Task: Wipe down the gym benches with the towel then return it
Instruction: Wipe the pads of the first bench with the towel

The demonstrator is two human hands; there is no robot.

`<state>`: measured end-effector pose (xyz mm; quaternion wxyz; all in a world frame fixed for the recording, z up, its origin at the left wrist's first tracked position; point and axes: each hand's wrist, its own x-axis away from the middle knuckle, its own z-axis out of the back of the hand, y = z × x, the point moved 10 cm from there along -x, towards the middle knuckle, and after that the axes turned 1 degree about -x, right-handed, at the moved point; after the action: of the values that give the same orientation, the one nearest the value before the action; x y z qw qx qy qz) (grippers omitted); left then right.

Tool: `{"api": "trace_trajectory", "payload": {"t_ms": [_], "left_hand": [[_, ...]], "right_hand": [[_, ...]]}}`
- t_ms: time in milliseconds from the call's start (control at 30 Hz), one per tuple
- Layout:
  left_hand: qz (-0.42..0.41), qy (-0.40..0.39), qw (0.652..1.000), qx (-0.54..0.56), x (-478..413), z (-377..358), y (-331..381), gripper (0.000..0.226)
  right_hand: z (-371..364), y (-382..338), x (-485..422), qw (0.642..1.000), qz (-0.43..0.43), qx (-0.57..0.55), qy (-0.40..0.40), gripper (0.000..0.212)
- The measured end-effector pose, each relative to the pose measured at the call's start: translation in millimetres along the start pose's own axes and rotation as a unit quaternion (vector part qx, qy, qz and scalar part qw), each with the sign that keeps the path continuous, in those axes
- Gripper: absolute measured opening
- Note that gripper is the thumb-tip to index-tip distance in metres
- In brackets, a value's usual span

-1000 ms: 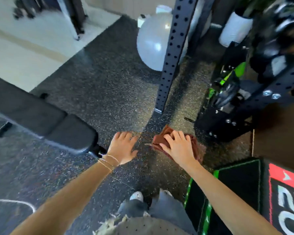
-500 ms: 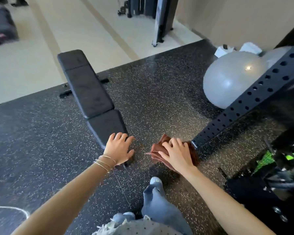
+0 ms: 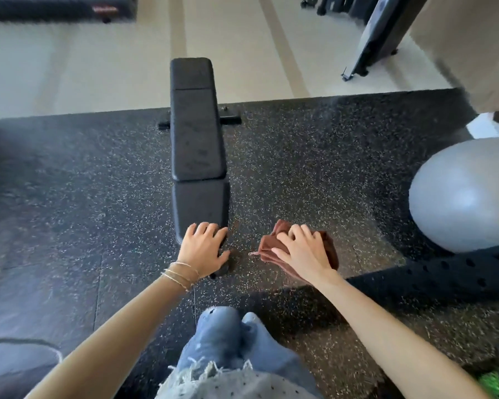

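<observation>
At 11 o'clock a second bench (image 3: 55,7) was cut off by the frame's top edge. The left hand (image 3: 203,249), fingers loosely spread and holding nothing, hid the near end of the bench (image 3: 196,133), which ran toward 12 o'clock; whether the hand touched the bench was unclear. Just to its right, the right hand (image 3: 303,251) curled round the brown towel (image 3: 271,246), covering most of it. At 3 o'clock a grey ball (image 3: 467,194) was cropped. The speckled black mat (image 3: 314,168) met a pale floor (image 3: 98,67) beyond.

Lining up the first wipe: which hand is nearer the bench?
Left. The left hand is at the near end of the bench; the right hand, gripping the towel, is off to its right.
</observation>
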<state>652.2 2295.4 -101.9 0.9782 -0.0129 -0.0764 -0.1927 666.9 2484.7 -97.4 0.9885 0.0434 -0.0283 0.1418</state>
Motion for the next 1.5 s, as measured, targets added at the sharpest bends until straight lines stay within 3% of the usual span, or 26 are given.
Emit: {"api": "trace_trajectory", "payload": {"t_ms": [467,633,833,1067,1233,1500], "left_hand": [[0.21,-0.047,0.974,0.066,-69,-33,-100,0.059],[0.271,-0.025,0.958,0.094,-97,-28,-131,0.06],[0.383,-0.048,0.914,0.126,-86,-39,-164,0.062],[0.534,-0.074,0.822,0.182,-72,-66,-173,0.061],[0.643,-0.107,0.722,0.232,-60,-105,-150,0.062],[0.74,-0.116,0.589,0.304,-54,-186,-108,0.076]], "right_hand": [[0,-26,-183,0.982,0.189,0.022,0.014,0.029],[8,-49,-253,0.963,0.264,0.041,0.021,0.03],[3,-98,-305,0.921,0.385,0.056,0.007,0.031],[-18,-158,-342,0.84,0.538,0.052,-0.048,0.033],[-50,-188,-359,0.773,0.623,0.051,-0.109,0.04],[-141,-231,-370,0.732,0.66,0.087,-0.145,0.047]]}}
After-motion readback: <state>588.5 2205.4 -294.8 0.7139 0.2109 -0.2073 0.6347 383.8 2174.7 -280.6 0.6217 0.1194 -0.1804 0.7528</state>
